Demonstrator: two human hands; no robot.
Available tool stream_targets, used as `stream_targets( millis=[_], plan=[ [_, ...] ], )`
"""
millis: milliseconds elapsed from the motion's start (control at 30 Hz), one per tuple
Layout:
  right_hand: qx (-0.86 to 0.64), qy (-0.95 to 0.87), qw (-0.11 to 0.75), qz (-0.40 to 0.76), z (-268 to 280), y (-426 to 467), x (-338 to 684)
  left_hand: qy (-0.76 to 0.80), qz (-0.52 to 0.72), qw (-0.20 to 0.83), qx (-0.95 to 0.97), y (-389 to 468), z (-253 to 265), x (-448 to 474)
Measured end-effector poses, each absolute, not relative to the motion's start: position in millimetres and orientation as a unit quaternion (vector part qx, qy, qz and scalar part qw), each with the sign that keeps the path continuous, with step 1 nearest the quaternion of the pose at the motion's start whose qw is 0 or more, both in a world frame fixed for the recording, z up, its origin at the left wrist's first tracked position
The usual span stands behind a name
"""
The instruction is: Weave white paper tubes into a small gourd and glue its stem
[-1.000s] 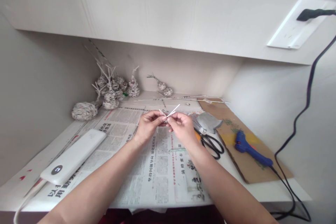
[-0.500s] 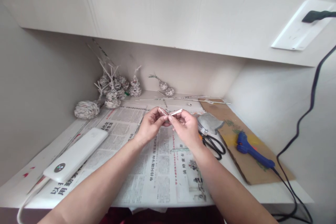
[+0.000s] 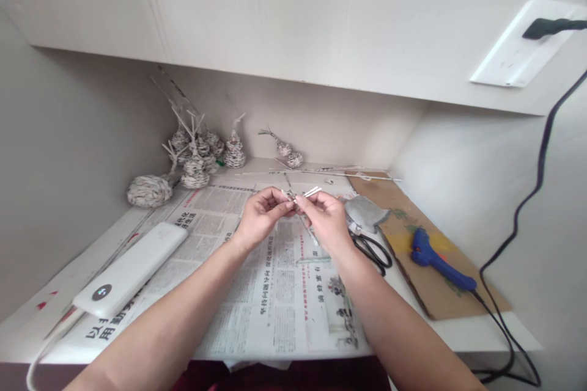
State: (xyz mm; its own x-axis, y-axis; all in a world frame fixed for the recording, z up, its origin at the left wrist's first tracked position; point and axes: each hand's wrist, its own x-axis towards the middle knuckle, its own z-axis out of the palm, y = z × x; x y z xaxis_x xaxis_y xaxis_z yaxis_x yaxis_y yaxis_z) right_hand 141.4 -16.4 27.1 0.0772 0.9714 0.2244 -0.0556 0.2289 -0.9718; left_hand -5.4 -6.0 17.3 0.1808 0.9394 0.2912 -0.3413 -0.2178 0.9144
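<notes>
Over the middle of the newspaper (image 3: 247, 311), my two hands meet fingertip to fingertip around a small woven piece of rolled paper strips (image 3: 313, 192). My left hand (image 3: 265, 214) pinches its left side between thumb and fingers. My right hand (image 3: 323, 220) is closed on the other side, with white strip ends poking out above its fingers and another strip hanging below. Most of the weave is hidden by my fingers. Black-handled scissors (image 3: 373, 252) lie beside my right wrist, their blades mostly out of sight.
Several woven paper gourds (image 3: 195, 172) stand at the back left, and two small woven balls (image 3: 295, 159) near the back wall. Long paper sticks (image 3: 321, 171) lie behind my hands. A white power bank (image 3: 132, 269) is left; a blue glue gun (image 3: 443, 266) rests on cardboard (image 3: 408, 281).
The strips have turned in my fingers: more white ends now show above my right hand, and one strip hangs below it. Both hands stay in nearly the same place.
</notes>
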Motion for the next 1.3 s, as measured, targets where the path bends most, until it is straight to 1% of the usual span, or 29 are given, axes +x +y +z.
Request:
stream_targets(
  millis=[133,333,500,567,633,833,933,1000,1100,1300],
  plan=[
    [-0.442,-0.563,0.559,0.418,29,-18,143,0.280,0.580,0.576,0.503,-5,20,-6],
    [-0.455,-0.654,0.546,0.259,33,-24,144,0.288,0.572,0.605,0.472,-6,25,-7],
    [-0.467,-0.687,0.534,0.158,35,-30,143,0.288,0.572,0.615,0.460,-5,24,-7],
    [-0.461,-0.696,0.532,0.141,36,-30,143,0.287,0.571,0.617,0.459,-5,24,-8],
    [-0.442,-0.695,0.538,0.176,36,-27,145,0.286,0.566,0.622,0.459,-5,25,-9],
    [-0.401,-0.605,0.539,0.428,28,-10,150,0.286,0.537,0.635,0.475,-2,24,-12],
    [-0.375,-0.572,0.544,0.486,24,-6,150,0.290,0.533,0.629,0.487,-2,23,-13],
    [-0.373,-0.575,0.546,0.482,23,-6,150,0.296,0.535,0.614,0.499,-3,25,-13],
    [-0.396,-0.592,0.552,0.433,22,-7,150,0.304,0.544,0.578,0.526,-5,27,-12],
    [-0.421,-0.622,0.559,0.351,24,-12,148,0.323,0.574,0.446,0.606,-7,22,-8]
  ],
)
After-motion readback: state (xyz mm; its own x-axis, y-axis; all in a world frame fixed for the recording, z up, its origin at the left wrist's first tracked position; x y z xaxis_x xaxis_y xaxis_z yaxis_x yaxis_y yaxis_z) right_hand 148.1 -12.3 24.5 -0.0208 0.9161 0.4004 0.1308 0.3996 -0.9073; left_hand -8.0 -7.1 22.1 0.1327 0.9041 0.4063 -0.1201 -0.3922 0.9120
